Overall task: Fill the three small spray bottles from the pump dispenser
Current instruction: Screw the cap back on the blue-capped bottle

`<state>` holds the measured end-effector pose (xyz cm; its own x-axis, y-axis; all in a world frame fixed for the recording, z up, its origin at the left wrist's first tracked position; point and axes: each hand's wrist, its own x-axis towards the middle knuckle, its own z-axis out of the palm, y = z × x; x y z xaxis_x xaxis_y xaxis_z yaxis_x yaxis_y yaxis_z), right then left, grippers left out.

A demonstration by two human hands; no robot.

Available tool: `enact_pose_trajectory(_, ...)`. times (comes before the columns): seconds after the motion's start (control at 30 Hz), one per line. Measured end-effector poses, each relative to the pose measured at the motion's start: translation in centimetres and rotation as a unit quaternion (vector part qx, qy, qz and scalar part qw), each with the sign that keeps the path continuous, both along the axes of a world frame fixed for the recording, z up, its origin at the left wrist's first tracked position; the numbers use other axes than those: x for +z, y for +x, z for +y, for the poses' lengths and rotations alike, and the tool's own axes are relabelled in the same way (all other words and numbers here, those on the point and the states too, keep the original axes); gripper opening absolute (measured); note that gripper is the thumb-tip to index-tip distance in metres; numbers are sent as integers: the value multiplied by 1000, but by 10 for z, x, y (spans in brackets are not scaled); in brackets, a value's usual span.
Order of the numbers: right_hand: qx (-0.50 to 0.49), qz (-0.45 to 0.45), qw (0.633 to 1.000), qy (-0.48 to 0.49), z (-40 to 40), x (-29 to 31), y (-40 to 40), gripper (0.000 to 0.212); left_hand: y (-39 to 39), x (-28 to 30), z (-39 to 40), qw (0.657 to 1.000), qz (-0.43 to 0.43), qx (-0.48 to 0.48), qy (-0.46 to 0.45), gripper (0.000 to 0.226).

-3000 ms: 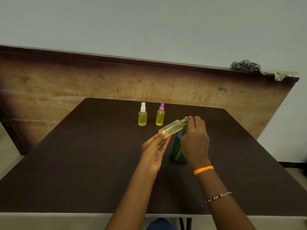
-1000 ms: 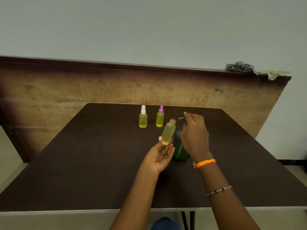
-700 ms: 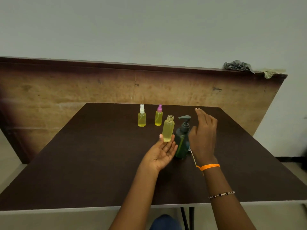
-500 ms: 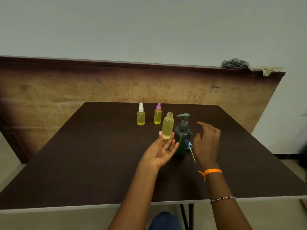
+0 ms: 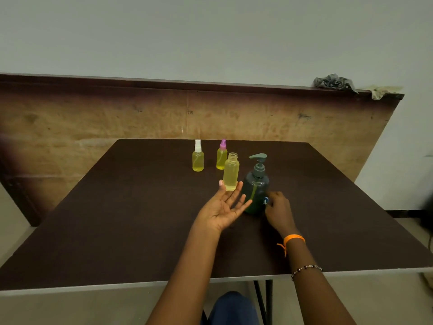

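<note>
Uncapped small clear bottle of yellow liquid upright above dark brown table, base pinched between thumb and fingertips of left hand, palm up, other fingers spread. Dark green pump dispenser stands just right of it. Right hand low at dispenser's base, fingers curled on small blue spray cap. White-capped spray bottle and pink-capped spray bottle stand behind, both holding yellow liquid.

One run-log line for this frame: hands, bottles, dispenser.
left hand: pinches uncapped spray bottle, upright | right hand: at blue cap, grip unclear | pump dispenser: untouched | two capped bottles: behind
</note>
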<state>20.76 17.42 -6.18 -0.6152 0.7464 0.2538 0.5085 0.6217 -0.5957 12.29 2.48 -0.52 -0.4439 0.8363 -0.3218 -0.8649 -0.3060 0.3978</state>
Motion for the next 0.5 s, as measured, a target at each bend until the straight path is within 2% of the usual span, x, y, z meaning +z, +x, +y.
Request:
enact_pose_trajectory(0.13, -25, -18, 999, 23, 3, -1, 0, 14, -1, 0, 0, 1000, -7, 6, -10, 47)
enact_pose_trajectory(0.23, -62, -4, 998, 13, 5, 2, 4, 8, -1, 1, 1, 1000, -10, 13, -16, 47)
enact_pose_trajectory(0.37, -113, 75, 990, -30, 0, 18, 12, 6, -2, 2, 2, 1000, -10, 22, -4, 46)
enact_pose_trajectory(0.5, -110, 201, 971, -62, -9, 56, 19, 17, 0, 5, 2, 1000, -7, 30, -3, 24)
